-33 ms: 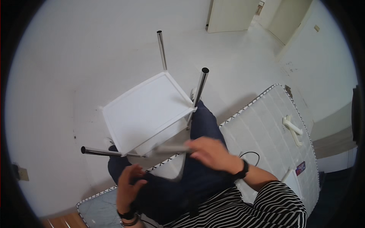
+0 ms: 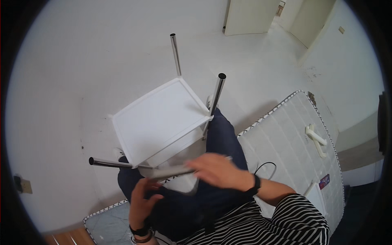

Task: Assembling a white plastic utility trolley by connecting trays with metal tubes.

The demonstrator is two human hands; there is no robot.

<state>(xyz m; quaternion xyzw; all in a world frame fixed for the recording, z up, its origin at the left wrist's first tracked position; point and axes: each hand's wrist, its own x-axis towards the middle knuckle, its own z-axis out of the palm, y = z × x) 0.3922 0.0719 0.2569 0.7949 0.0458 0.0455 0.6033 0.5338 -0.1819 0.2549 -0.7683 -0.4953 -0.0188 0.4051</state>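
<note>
My right hand is closed over a grey metal tube, blurred by motion, that lies crosswise above my lap. The tube's left end reaches close to my left hand, whose fingers are curved and apart from the thumb; I see nothing in it. Just beyond the hands stands a white tiered rack between my legs. Shiny metal posts rise from three of its corners: a near left post, a right post and a far post. No post rises from its far left corner.
I sit on a pale quilted mattress with a patterned edge. On it to the right lie white plastic bars, a black cable, a white panel and a small dark patterned object. A door stands at the back.
My right hand has moved left with the tube, bringing its left end nearer my left hand. The left hand has shifted slightly right. The rack stays where it was.
</note>
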